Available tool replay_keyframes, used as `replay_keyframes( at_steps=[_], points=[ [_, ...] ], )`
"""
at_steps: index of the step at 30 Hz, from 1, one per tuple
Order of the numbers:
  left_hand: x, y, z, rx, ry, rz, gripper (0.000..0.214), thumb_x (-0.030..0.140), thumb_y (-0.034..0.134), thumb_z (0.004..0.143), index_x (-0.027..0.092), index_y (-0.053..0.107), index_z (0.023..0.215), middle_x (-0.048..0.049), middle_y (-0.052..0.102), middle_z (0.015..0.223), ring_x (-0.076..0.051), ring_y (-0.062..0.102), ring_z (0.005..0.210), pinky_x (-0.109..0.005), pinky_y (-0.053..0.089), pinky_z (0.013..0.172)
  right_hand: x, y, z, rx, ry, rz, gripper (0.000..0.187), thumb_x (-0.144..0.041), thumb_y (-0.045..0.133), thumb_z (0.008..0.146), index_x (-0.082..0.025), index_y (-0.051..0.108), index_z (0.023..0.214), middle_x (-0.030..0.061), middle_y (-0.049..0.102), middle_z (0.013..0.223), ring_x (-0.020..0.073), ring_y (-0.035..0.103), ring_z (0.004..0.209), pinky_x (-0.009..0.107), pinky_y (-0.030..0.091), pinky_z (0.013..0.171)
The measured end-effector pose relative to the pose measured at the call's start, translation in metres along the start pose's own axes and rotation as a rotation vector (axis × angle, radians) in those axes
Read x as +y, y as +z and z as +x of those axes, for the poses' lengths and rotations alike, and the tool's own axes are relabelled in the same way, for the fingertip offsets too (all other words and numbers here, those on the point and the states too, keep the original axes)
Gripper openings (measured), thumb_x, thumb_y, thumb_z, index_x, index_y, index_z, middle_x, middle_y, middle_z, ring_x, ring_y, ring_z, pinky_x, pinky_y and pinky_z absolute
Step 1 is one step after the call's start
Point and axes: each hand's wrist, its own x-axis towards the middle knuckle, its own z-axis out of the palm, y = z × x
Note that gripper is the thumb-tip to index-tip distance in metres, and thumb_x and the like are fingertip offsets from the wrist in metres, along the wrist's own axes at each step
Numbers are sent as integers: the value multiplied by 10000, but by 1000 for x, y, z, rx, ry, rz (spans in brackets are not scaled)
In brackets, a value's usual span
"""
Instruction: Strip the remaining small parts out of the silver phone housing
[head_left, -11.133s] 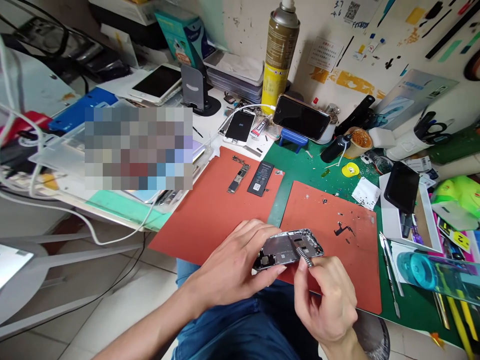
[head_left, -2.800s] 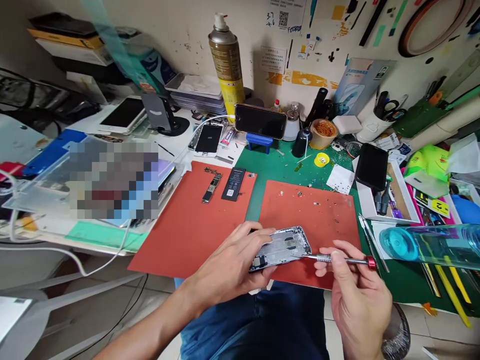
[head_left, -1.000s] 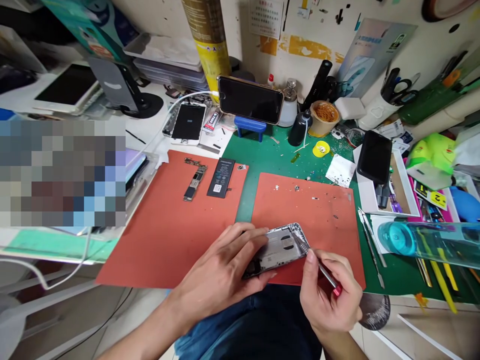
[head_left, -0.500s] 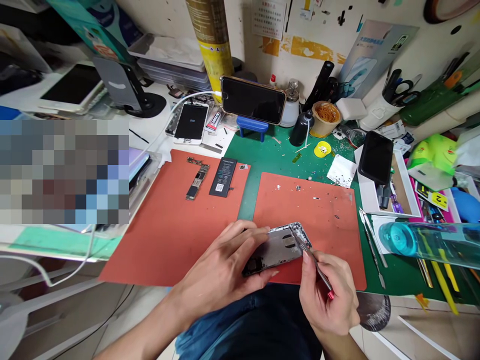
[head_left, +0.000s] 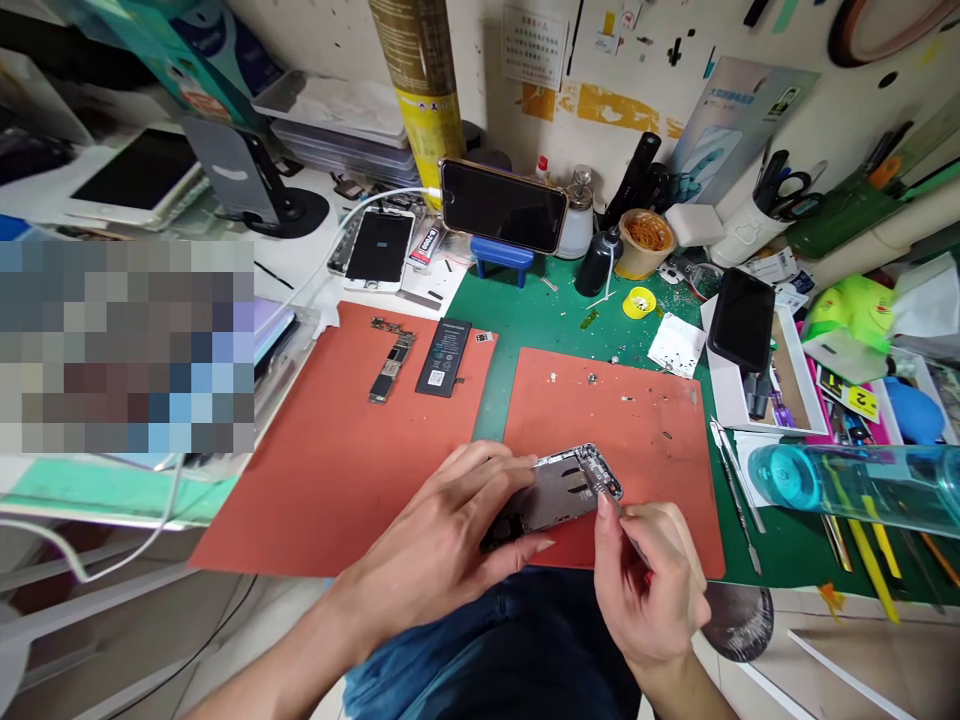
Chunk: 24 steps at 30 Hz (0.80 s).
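Observation:
An opened phone housing (head_left: 556,494), with a bare silver inside, is tilted up over the front edge of the right orange mat. My left hand (head_left: 450,530) is closed around its left end, fingers along the far edge and thumb along the near one. My right hand (head_left: 654,580) pinches a slim metal screwdriver (head_left: 602,487). Its tip reaches the right end of the housing, and the fingers hide most of its handle. A logic board (head_left: 392,367) and a black phone battery (head_left: 444,358) lie apart on the left orange mat (head_left: 322,480).
Tiny parts dot the right orange mat (head_left: 675,480). To its right lie metal picks (head_left: 739,500) and a clear blue bottle (head_left: 847,485). A phone (head_left: 502,205) on a blue stand, a black dropper bottle (head_left: 598,265) and a yellow cap (head_left: 639,302) are farther back.
The view has shifted slightly. My right hand has rolled around the screwdriver, so its red end no longer shows. My left hand keeps its hold on the housing.

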Motion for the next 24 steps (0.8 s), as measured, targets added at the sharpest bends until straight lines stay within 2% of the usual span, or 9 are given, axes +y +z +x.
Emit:
replay_keyframes(
  at_steps=[5,10,14,17,20,24],
  points=[
    [0,1,-1,5,15,1,385,378,669,1089,203,540,1407,-102,702,1340,-257,594,1267,-411,519,1072,-2,-1,9,-21,-17,-14,379,121,776,867,-128,604,1096,95,662,867,181,577,760,323,499,627],
    [1,3,-1,17,23,34,409,395,672,1084,202,533,1418,-115,705,1354,-273,603,1258,-429,519,1074,1,-2,11,-30,-6,37,378,128,776,867,-121,598,1088,28,604,765,137,504,655,283,427,570],
    [2,4,-1,22,20,34,419,410,678,1079,201,530,1411,-113,710,1338,-270,606,1236,-423,525,1059,1,-4,13,-47,-15,2,361,102,780,869,-104,600,1104,113,661,863,198,605,754,326,499,616],
    [2,4,-2,15,12,36,431,403,686,1076,202,525,1421,-107,703,1352,-265,593,1248,-418,518,1068,1,-4,12,-43,-11,15,362,106,765,873,-111,596,1108,75,641,821,169,568,696,299,473,585],
    [2,5,-3,20,19,41,446,406,693,1073,196,523,1428,-102,707,1330,-261,588,1249,-415,511,1078,2,-4,10,-38,-18,10,353,80,755,882,-109,588,1129,124,662,896,209,616,767,339,518,627],
    [2,5,-2,27,27,48,448,387,697,1071,194,519,1434,-106,709,1352,-260,591,1249,-412,516,1070,2,-3,7,-36,-18,29,360,90,745,884,-112,587,1137,93,654,853,179,571,716,309,479,601]
  ],
)
